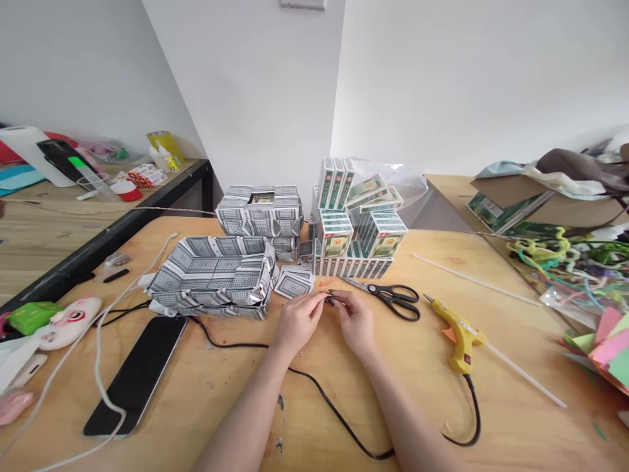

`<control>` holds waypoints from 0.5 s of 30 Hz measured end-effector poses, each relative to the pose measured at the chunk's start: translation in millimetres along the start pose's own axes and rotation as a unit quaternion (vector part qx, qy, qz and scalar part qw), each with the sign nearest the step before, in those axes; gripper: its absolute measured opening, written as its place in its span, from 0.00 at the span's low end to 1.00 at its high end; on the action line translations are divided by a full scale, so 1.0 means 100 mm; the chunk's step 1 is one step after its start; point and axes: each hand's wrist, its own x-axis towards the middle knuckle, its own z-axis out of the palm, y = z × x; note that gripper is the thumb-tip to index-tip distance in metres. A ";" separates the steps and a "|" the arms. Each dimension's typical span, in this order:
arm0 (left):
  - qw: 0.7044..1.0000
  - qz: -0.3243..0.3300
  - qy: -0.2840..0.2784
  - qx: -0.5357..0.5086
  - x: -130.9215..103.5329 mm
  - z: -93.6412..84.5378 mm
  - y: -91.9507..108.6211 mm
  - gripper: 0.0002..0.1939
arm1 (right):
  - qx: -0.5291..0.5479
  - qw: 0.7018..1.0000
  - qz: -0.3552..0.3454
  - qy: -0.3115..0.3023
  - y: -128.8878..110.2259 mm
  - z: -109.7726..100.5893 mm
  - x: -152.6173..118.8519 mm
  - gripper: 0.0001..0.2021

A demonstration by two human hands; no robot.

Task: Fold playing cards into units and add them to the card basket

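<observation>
Close together over the middle of the table, my left hand (301, 320) and my right hand (354, 322) meet at the fingertips. Both are closed in a pinch; something small and dark shows between them, too hidden to name. Just beyond my left hand lie loose playing cards (293, 282), backs up. Left of them sits an open tray (211, 298) built from folded playing cards. A pair of black-handled scissors (399, 300) rests right of my right hand, blades pointing toward it. Farther right lies a yellow hot glue gun (460, 335) with a glue stick in its back.
Behind stand stacked card boxes (354, 265) and a larger folded-card block (260, 216). A phone (137, 377) and white cable (101, 367) lie left. The glue gun's black cord (334, 410) passes under my forearms. Another glue stick (474, 278) and pipe cleaners (545, 255) lie right.
</observation>
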 end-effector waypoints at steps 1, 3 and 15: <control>1.000 -0.003 -0.003 0.002 0.00 0.00 0.00 0.14 | -0.009 1.000 0.000 0.007 0.01 0.00 0.00 0.09; 1.000 -0.011 -0.007 0.009 0.00 0.01 0.01 0.15 | -0.027 0.999 0.002 0.023 0.01 0.00 0.00 0.09; 0.998 -0.054 0.034 -0.022 -0.02 0.03 0.02 0.16 | -0.052 0.998 -0.008 0.034 -0.09 0.00 -0.02 0.08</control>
